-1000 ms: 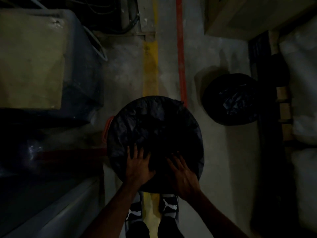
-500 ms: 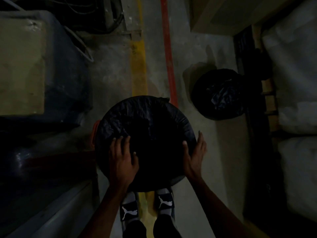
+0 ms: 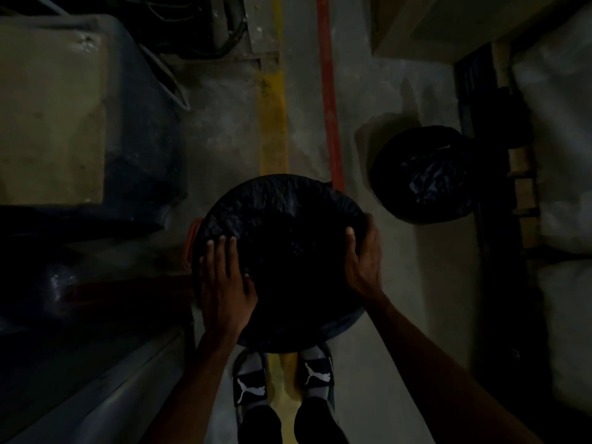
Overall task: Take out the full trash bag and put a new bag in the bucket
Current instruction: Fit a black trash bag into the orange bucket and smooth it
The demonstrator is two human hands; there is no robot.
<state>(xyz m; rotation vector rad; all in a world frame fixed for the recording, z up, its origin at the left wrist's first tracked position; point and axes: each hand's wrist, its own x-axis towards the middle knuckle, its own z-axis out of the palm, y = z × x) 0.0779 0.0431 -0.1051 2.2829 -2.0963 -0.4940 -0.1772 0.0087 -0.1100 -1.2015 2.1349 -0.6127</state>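
Note:
A round bucket stands on the floor just in front of my feet, its mouth lined with a new black bag (image 3: 282,225); only a strip of its orange rim (image 3: 189,248) shows at the left. My left hand (image 3: 226,283) lies flat on the bag at the bucket's near-left edge, fingers spread. My right hand (image 3: 363,254) curls over the right rim, thumb inside and fingers outside, pinching the bag's edge. The full black trash bag (image 3: 423,174) sits on the floor to the right of the bucket, apart from it.
A big dark container with a pale lid (image 3: 51,116) stands at the left. White sacks (image 3: 557,149) on a wooden pallet fill the right side. Yellow (image 3: 272,123) and red (image 3: 330,107) floor lines run ahead. The room is dim.
Both hands moved from the bag's near middle outward to the rim: the left to the left edge, the right farther up the right rim. The camera shifted slightly.

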